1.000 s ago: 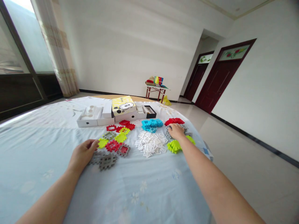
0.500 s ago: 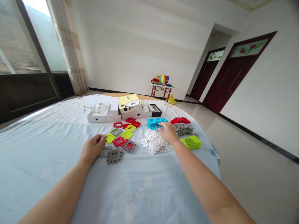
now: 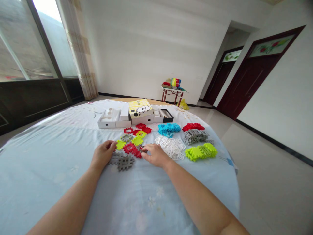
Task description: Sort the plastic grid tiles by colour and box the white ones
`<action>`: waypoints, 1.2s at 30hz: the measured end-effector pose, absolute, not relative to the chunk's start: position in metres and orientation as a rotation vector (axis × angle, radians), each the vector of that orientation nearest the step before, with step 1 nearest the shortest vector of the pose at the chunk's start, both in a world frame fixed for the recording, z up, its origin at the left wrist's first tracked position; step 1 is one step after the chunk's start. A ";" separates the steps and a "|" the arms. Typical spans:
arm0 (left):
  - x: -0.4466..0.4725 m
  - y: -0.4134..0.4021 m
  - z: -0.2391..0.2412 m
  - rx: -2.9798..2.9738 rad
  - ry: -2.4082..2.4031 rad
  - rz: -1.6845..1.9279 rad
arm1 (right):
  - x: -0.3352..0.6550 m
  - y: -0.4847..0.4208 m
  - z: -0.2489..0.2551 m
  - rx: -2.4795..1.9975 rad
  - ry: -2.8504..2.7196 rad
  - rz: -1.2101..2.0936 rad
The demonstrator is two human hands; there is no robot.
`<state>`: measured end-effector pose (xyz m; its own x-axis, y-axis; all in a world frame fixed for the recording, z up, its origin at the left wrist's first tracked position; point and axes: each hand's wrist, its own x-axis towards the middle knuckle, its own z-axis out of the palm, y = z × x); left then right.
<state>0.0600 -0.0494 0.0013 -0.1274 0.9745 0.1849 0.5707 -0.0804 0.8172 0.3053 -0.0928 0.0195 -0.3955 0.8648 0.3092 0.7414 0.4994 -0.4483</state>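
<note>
My left hand (image 3: 104,154) rests at the left edge of a loose pile of notched plastic building tiles. Its fingers are curled together beside a yellow-green tile (image 3: 120,144); whatever they hold, if anything, is hidden. Pinched at the fingertips of my right hand (image 3: 156,155) is a grey building tile (image 3: 140,148), over red tiles (image 3: 129,148). Grey tiles (image 3: 126,163) lie nearest me, between the two forearms. Just right of my right hand spreads a heap of small white square frames (image 3: 172,148).
Sorted piles of blue (image 3: 168,129), red (image 3: 193,126), grey (image 3: 194,136) and yellow-green tiles (image 3: 201,151) lie to the right. White boxes (image 3: 107,124), a yellow cartoon-print box (image 3: 140,108) and a black tray (image 3: 168,119) stand behind. A blue clip (image 3: 230,162) grips the cloth edge.
My right hand has moved left and nearer, from the blue pile to the mixed tiles, and now pinches a grey tile. My left hand stays beside the same tiles. The view has shifted slightly.
</note>
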 end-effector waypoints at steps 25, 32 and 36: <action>0.058 -0.049 0.008 1.727 1.810 1.002 | 0.320 -0.089 0.018 -1.398 -2.231 0.259; 0.054 -0.045 0.007 1.765 1.847 0.963 | 0.392 -0.078 0.051 -1.588 -1.820 0.072; 0.053 -0.042 0.004 1.771 1.857 0.966 | 0.465 -0.069 0.064 -1.858 -1.608 -0.052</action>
